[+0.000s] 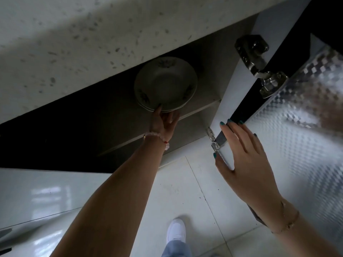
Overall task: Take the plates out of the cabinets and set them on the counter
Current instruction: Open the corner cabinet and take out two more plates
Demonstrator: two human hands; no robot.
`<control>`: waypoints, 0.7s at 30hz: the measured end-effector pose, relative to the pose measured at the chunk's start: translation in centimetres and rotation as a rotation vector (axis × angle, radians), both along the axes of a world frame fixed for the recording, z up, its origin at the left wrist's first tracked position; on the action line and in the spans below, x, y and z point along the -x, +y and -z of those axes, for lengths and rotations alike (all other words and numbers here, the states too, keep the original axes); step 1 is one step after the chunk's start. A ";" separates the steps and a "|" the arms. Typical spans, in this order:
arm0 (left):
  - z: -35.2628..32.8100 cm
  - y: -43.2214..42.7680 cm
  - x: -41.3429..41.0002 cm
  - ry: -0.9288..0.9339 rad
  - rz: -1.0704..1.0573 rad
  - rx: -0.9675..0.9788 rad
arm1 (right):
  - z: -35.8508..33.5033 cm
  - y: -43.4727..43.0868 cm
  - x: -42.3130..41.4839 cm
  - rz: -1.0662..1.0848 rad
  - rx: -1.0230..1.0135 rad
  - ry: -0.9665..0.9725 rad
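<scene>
Left hand [165, 120] gripping near rim of stacked plates [165, 84] on shelf inside cabinet; right hand [245, 154] open, flat on cabinet door [289, 145]. Ceramic probably heavy, brittle, slick; support underneath.

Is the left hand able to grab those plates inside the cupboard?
Most likely yes. The left hand is already at the near rim of the stacked plates, thumb on top. The cabinet door is swung wide, with the right hand on its edge, and nothing blocks the shelf.
</scene>
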State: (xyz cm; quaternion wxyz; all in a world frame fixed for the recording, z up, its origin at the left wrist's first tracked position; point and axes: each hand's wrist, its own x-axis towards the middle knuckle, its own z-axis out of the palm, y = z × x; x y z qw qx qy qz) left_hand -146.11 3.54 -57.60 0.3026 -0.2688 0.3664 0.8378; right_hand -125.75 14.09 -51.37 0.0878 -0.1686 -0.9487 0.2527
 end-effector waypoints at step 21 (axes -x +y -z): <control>-0.7 -4.4 -7.6 -0.076 0.102 0.483 | -4.9 0.2 -2.0 -0.007 -0.005 0.030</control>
